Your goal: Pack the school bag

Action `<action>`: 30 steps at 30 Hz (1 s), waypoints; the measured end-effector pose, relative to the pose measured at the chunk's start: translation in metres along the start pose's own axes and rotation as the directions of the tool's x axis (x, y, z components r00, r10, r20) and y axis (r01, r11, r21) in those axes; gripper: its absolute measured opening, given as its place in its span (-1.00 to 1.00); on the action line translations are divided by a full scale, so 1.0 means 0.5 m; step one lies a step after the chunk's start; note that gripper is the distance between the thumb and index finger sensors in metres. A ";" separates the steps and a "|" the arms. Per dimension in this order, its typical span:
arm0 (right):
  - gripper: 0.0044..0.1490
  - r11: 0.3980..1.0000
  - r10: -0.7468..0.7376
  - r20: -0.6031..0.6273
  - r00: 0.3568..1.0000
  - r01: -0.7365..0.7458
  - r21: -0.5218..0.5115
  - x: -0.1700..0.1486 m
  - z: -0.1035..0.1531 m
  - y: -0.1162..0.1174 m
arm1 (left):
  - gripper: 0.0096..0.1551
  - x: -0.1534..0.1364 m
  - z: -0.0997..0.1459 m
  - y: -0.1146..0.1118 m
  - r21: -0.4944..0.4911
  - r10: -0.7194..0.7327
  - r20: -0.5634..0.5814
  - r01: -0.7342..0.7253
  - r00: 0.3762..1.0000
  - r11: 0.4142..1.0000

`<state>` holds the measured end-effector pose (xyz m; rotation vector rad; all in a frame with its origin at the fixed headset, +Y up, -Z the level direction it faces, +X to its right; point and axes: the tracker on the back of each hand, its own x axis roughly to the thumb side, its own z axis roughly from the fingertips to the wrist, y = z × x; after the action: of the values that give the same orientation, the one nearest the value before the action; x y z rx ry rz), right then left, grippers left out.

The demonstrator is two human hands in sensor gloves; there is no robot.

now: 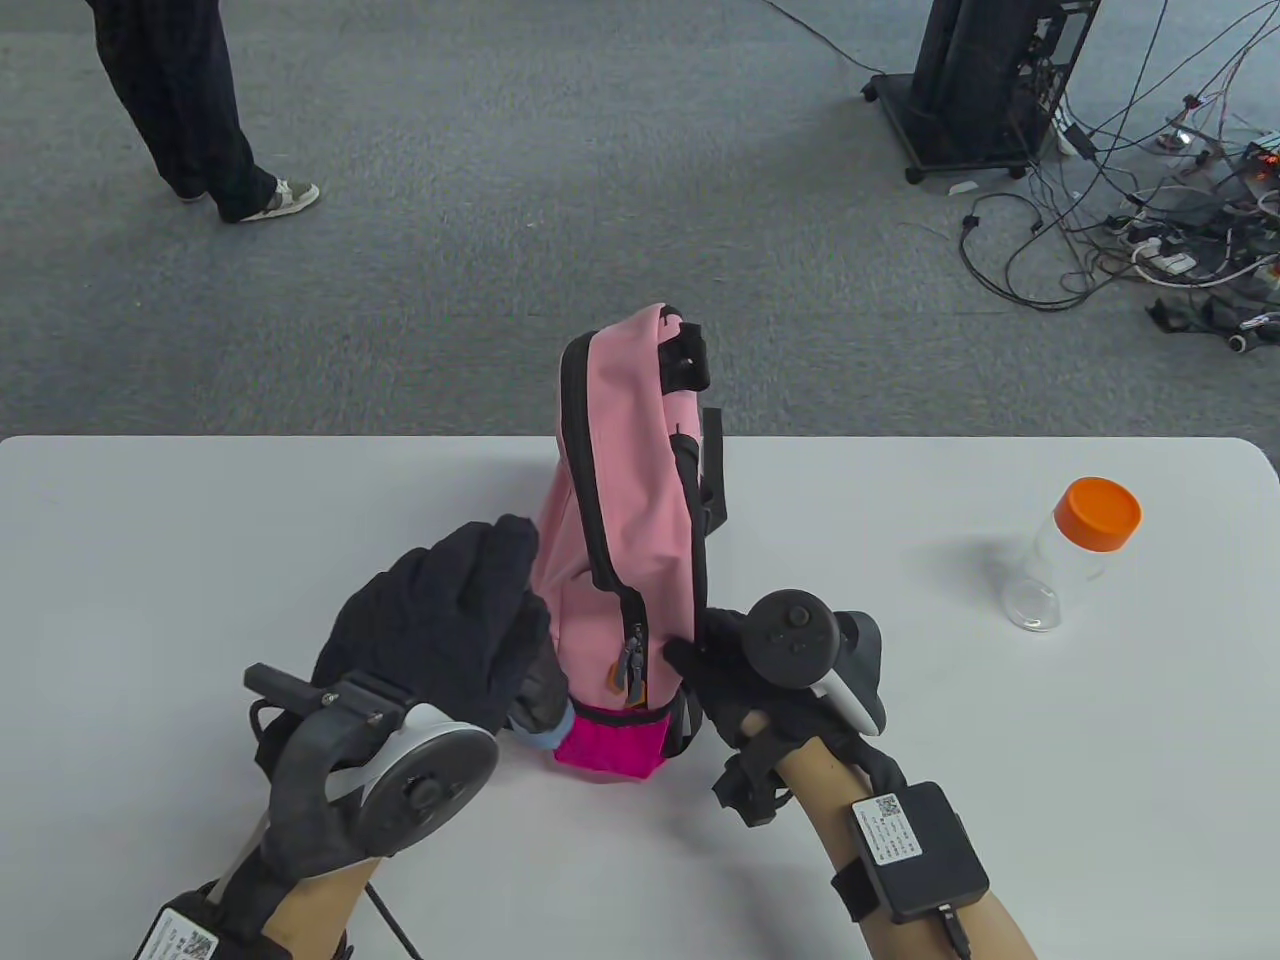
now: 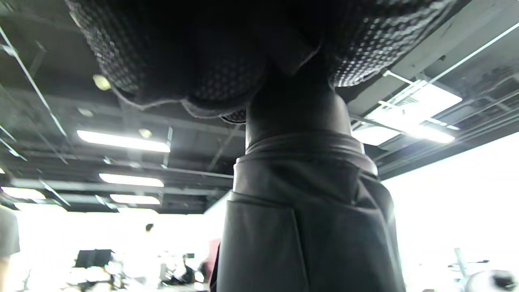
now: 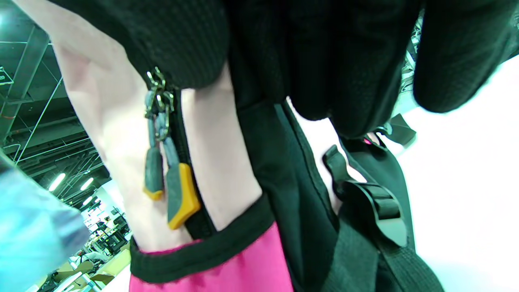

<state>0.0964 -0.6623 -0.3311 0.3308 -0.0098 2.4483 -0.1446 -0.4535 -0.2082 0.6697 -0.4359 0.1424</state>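
A pink backpack (image 1: pixel 630 480) with black trim stands upright at the middle of the white table (image 1: pixel 200 560). Its zip pulls (image 1: pixel 632 665) hang on the side facing me, above a magenta pocket (image 1: pixel 610 745). My left hand (image 1: pixel 480 610) lies against the bag's left side and holds a light blue object (image 1: pixel 548 733) low down, mostly hidden under the palm. My right hand (image 1: pixel 715 660) grips the bag's lower right edge by the black back panel. The right wrist view shows the pulls (image 3: pixel 170 178), the strap buckle (image 3: pixel 381 211) and the blurred blue object (image 3: pixel 32 227).
A clear bottle (image 1: pixel 1075 555) with an orange lid stands on the table to the right, apart from the bag. Beyond the table's far edge lie grey carpet, a person's legs (image 1: pixel 190 110), a black rack on casters (image 1: pixel 980 80) and tangled cables (image 1: pixel 1150 230).
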 end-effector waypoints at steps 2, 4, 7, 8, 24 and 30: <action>-0.33 1.000 -0.011 -0.002 1.000 0.011 0.000 -0.001 0.001 0.001 | -0.29 0.019 -0.029 -0.017 -0.095 0.032 -0.030 -0.034 0.999 0.995; -0.33 1.000 -0.012 -0.002 1.000 0.012 -0.001 -0.001 0.003 0.001 | -0.32 0.036 -0.049 -0.040 -0.076 0.015 -0.009 -0.016 1.000 0.997; -0.32 1.000 0.000 -0.008 1.000 0.000 0.028 -0.001 0.011 -0.001 | -0.35 0.064 -0.069 -0.079 -0.063 -0.118 0.024 0.119 0.993 0.991; -0.33 0.999 0.015 -0.018 1.000 -0.015 0.034 0.000 0.015 -0.004 | -0.35 0.070 -0.073 -0.087 -0.064 -0.133 0.045 0.136 0.990 0.989; -0.16 0.938 0.221 0.282 0.934 -0.283 0.202 0.053 0.074 0.080 | -0.25 0.086 -0.094 -0.104 -0.197 -0.087 0.021 0.090 0.996 0.976; -0.49 0.946 0.210 0.290 0.934 -0.269 0.182 0.048 0.071 0.116 | -0.26 0.075 -0.106 -0.116 -0.204 -0.138 -0.035 0.128 0.990 0.971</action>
<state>0.0511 -0.6961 -0.2864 0.8003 0.1103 2.6329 -0.0772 -0.4658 -0.2616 0.4933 -0.3519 -0.0129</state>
